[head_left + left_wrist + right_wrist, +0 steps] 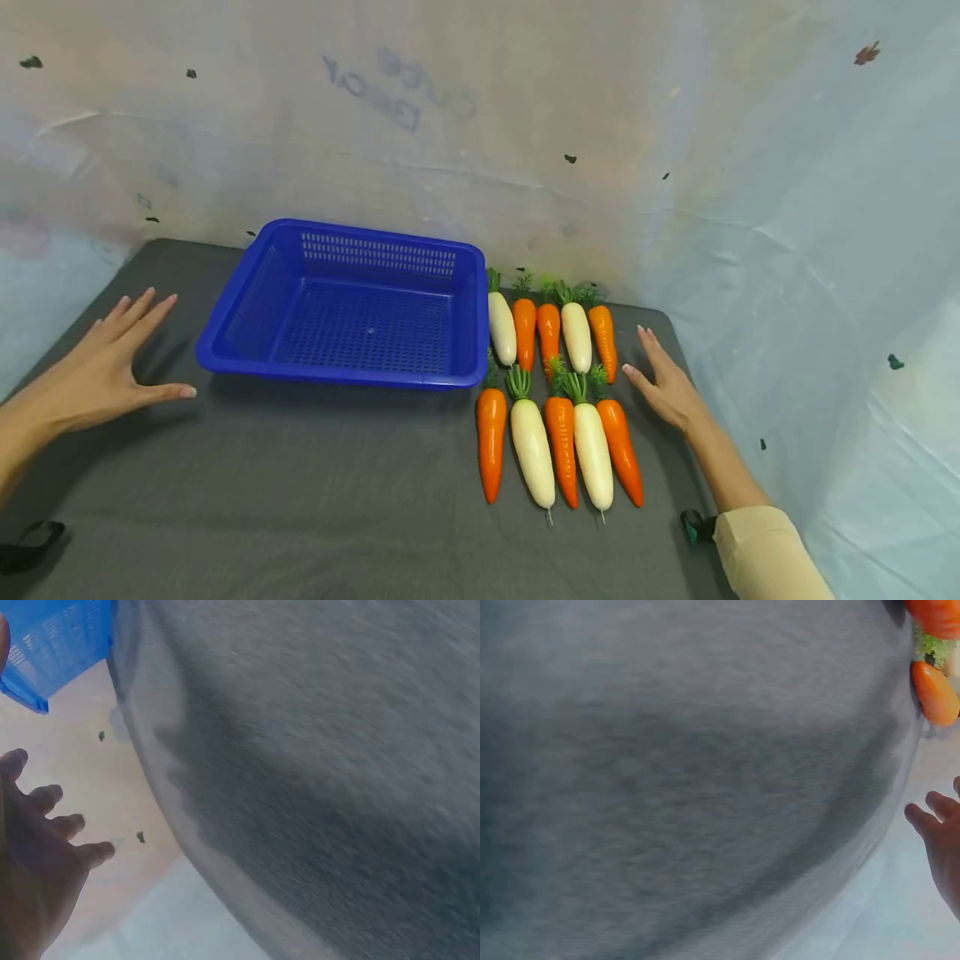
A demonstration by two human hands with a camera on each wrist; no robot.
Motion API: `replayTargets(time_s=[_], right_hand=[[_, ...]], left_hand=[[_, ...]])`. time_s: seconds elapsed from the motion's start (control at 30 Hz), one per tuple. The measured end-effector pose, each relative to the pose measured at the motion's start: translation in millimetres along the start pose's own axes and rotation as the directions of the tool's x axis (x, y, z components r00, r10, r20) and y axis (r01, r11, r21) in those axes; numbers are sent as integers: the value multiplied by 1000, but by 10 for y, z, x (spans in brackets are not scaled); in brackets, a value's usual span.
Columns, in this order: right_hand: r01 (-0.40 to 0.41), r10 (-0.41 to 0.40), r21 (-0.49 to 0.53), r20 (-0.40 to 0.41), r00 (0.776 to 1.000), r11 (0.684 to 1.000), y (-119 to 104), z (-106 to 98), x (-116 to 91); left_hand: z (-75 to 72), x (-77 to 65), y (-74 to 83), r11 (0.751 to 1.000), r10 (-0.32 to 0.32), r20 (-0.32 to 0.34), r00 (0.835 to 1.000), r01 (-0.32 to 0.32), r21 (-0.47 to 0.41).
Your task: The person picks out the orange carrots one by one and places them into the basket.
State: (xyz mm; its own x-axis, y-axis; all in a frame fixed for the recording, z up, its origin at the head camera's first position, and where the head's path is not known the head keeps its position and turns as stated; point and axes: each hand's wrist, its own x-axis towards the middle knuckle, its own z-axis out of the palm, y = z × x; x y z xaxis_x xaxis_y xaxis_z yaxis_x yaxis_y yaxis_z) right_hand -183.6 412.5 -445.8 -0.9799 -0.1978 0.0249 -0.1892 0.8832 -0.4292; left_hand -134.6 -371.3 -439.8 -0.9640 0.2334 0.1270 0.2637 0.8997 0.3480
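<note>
My left hand (pixel 105 367) hovers left of a blue plastic basket (pixel 345 377), fingers spread and holding nothing. In the left wrist view, the same hand (pixel 37 855) shows at the lower left, apart from the basket (pixel 64 645). On the right, my right hand (pixel 670 392) is held with fingers extended beside two rows of carrots and white radishes. Nearest it are an orange carrot (pixel 602 342) in the back row and another carrot (pixel 621 454) in front. A white radish (pixel 533 454) lies among the front row, leafy end away from me. The basket's floor shows bare.
A dark grey cloth (pixel 337 500) covers the table. Pale sheeting (pixel 450 100) hangs behind and at the sides, close to the table edges. Black straps (pixel 30 550) show near the left wrist and the right sleeve (pixel 765 546).
</note>
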Motion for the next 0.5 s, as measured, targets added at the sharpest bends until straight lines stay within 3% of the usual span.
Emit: replayTargets(time_s=[0.1, 0.23, 0.37, 0.5], right_hand=[[-1, 1, 7, 5, 1000, 1000, -24, -21, 59], [-28, 27, 35, 6, 1000, 999, -41, -37, 120], [-58, 57, 123, 10, 998, 991, -64, -59, 176], [-59, 57, 202, 18, 998, 978, -59, -75, 270]], left_hand=[[-23, 22, 68, 997, -26, 36, 999, 28, -69], [-47, 74, 154, 995, -49, 74, 996, 55, -84], [-70, 154, 239, 994, -40, 103, 994, 50, -97], [-91, 202, 312, 983, -37, 141, 989, 61, -171]])
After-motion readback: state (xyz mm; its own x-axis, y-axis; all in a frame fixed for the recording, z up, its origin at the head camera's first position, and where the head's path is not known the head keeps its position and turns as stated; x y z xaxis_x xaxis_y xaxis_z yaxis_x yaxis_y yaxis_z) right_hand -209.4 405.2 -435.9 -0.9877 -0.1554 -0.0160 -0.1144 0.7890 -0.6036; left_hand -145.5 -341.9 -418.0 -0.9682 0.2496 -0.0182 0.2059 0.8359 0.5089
